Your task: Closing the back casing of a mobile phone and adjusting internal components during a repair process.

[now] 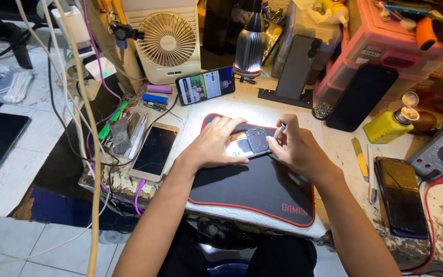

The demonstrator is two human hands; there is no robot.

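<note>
Here the opened phone [249, 142] shows bare metal.

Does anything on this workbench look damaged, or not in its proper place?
Yes. The phone under both hands lies opened, its inner parts exposed. The bench edge is chipped and crumbling, and loose cables hang tangled across the left side.
</note>
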